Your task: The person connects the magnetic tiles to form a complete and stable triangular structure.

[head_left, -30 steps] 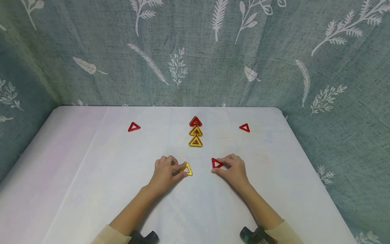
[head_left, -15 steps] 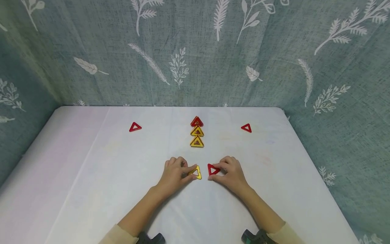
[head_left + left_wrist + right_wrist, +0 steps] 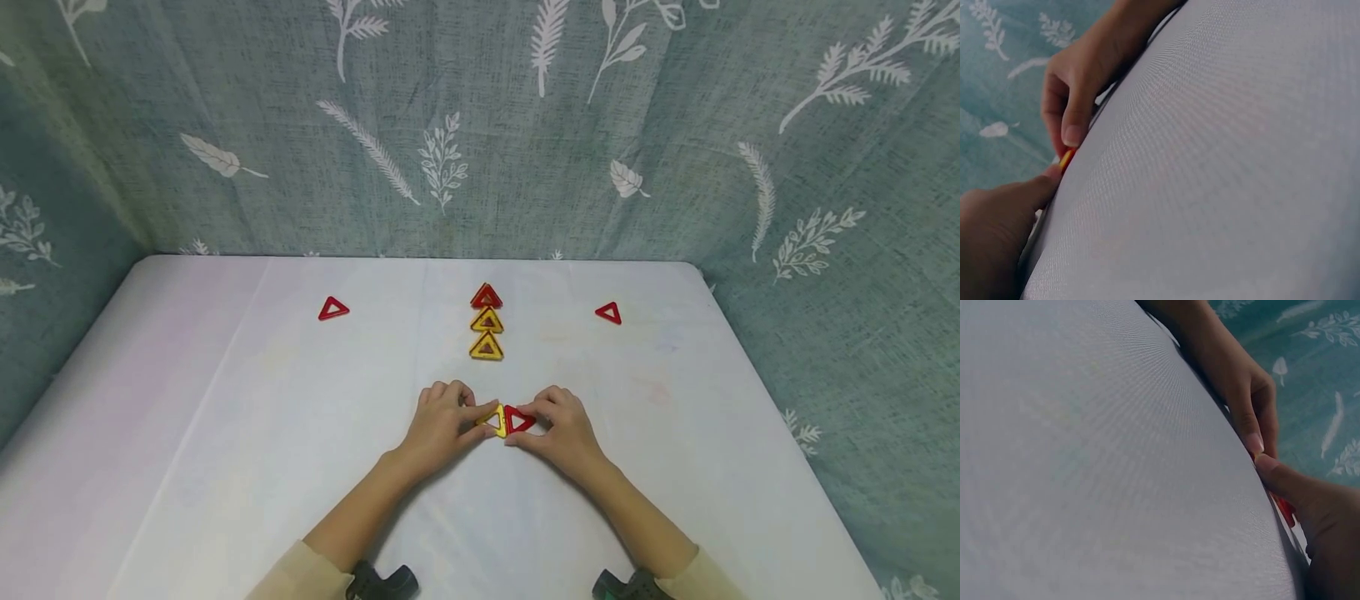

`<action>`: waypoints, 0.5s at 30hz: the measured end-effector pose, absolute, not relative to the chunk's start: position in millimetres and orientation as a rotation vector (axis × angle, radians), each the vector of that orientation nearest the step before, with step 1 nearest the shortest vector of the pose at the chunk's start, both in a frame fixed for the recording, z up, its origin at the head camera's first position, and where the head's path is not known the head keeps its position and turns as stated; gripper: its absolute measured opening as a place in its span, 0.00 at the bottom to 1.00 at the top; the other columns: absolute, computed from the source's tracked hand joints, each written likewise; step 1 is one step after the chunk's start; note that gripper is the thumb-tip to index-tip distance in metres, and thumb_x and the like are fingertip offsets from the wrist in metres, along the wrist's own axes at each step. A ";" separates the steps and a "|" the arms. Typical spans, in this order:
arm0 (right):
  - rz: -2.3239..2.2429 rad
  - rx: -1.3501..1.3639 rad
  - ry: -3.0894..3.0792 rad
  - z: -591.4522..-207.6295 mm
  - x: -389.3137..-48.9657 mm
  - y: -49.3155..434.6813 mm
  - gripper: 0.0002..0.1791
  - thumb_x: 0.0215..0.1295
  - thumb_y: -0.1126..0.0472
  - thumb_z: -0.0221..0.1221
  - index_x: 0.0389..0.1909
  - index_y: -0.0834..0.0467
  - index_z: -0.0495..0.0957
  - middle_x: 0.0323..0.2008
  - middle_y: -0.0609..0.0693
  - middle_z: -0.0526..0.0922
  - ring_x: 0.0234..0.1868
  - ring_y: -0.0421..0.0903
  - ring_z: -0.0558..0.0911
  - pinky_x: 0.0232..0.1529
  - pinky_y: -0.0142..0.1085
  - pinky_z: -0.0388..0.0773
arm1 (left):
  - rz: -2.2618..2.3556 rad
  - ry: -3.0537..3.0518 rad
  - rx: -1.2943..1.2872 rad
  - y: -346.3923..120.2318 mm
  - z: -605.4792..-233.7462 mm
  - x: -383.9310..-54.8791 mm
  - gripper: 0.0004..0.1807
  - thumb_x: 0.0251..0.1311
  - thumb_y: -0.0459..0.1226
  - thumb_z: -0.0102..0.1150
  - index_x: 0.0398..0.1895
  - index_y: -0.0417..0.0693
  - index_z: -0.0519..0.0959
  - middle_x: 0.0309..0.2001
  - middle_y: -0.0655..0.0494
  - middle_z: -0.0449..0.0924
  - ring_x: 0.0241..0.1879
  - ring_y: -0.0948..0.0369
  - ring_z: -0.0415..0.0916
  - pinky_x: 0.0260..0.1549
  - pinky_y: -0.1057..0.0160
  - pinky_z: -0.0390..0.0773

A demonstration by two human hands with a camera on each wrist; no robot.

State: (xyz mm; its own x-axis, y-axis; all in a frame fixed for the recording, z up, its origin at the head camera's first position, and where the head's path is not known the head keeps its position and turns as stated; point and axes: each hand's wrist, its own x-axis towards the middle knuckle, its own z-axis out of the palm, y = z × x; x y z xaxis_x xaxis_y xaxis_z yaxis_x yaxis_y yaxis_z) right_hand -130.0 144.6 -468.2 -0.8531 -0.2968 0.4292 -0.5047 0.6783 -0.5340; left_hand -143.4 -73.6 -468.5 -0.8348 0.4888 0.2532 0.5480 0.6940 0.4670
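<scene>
My left hand pinches a yellow triangle tile between thumb and finger, just above or on the white table. Facing it, my right hand pinches a red triangle tile the same way. The two tiles stand edge against edge, each with an open middle. In the left wrist view, a thin strip of red and yellow shows between the fingertips of both hands. The right wrist view shows a red tile edge beside my right thumb; the rest is hidden by the fingers.
Beyond the hands, a column of triangle tiles has a red one at the back and two yellow ones in front. Single red triangles lie at the left and right. A leaf-patterned curtain hangs behind the white table.
Both hands have come together. My left hand carried the yellow tile rightward and my right hand moved the red tile leftward, closing the gap until their edges met.
</scene>
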 end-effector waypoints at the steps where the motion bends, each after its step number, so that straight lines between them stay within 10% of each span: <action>1: 0.955 0.634 -2.584 -468.8 -130.2 144.5 0.24 0.32 0.51 0.78 0.34 0.56 0.86 0.31 0.46 0.75 0.35 0.41 0.72 0.35 0.34 0.68 | -0.827 -2.797 -0.860 -73.8 -468.6 -143.7 0.22 0.54 0.52 0.64 0.53 0.60 0.81 0.36 0.60 0.66 0.35 0.61 0.56 0.38 0.59 0.57; 15: 0.906 0.649 -2.615 -468.6 -134.1 142.2 0.25 0.35 0.50 0.77 0.39 0.54 0.85 0.33 0.47 0.76 0.35 0.42 0.73 0.36 0.36 0.68 | -0.836 -2.794 -0.906 -76.5 -470.9 -149.6 0.22 0.56 0.51 0.62 0.54 0.60 0.80 0.37 0.60 0.67 0.35 0.61 0.58 0.37 0.60 0.57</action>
State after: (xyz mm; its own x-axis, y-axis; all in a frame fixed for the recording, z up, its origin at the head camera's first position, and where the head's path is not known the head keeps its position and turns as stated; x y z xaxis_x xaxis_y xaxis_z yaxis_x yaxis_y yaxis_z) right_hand -134.1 142.2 -468.6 -0.8537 -0.3167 0.4134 -0.5046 0.6994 -0.5061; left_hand -149.6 -76.5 -470.9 -0.8205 0.5180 0.2419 0.5657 0.6749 0.4738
